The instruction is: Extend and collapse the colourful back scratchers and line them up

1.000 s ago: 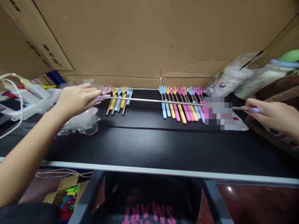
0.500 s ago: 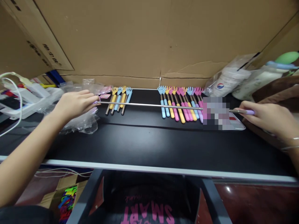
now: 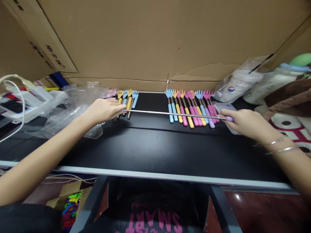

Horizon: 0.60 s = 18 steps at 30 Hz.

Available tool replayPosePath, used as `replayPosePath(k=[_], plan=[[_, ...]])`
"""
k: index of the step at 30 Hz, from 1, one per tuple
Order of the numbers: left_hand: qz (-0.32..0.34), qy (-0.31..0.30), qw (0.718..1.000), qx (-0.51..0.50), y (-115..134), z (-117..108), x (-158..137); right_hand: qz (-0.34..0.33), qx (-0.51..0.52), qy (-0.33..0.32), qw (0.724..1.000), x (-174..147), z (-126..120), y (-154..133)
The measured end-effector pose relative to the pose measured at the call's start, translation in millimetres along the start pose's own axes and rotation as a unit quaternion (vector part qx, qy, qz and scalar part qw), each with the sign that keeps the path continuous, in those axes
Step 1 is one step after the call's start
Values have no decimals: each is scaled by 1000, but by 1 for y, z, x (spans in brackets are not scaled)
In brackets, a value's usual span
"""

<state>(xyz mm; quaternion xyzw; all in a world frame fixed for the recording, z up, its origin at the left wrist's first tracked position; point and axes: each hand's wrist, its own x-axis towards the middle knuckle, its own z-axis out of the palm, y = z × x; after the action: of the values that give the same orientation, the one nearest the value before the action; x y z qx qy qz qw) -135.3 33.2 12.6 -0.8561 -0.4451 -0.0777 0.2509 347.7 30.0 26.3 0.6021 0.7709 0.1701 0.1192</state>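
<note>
Between my hands stretches a telescopic back scratcher [image 3: 155, 112], its thin metal rod drawn out nearly level above the table. My left hand [image 3: 103, 111] is closed around its left end, where only a bit of purple shows; the fingers hide the rest. My right hand [image 3: 249, 124] grips the purple handle at the other end. Beneath the rod lies a long row of back scratchers [image 3: 189, 119] with blue, yellow, pink and purple handles, claws toward the cardboard. A smaller group of blue and yellow back scratchers [image 3: 129, 103] lies beside my left fingertips.
Clear plastic bags [image 3: 80, 100] and a white power strip [image 3: 46, 100] lie at left. A phone [image 3: 225, 106] rests partly under my right hand. A bagged cup [image 3: 239, 84] and a bottle [image 3: 272, 84] stand at back right. Cardboard [image 3: 145, 42] walls the black table [image 3: 150, 149].
My hands have come closer together, the left moving right and the right moving left, and the rod between them is shorter. Both hands still hold the back scratcher.
</note>
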Motion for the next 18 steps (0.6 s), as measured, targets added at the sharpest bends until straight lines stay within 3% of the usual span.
replayPosePath(k=[3,6,12,18], plan=[[58,-9,997,48,18,-2,13,-8,13,7,1000,-1,-5,-18],[79,5,996,31,41,-7,22,-35,9,21,999,-1,-11,-38],[98,5,995,-17,92,-18,42,-80,45,84,992,-1,-24,-83],[105,-19,993,-54,122,-28,55,-117,80,113,983,-2,-36,-116]])
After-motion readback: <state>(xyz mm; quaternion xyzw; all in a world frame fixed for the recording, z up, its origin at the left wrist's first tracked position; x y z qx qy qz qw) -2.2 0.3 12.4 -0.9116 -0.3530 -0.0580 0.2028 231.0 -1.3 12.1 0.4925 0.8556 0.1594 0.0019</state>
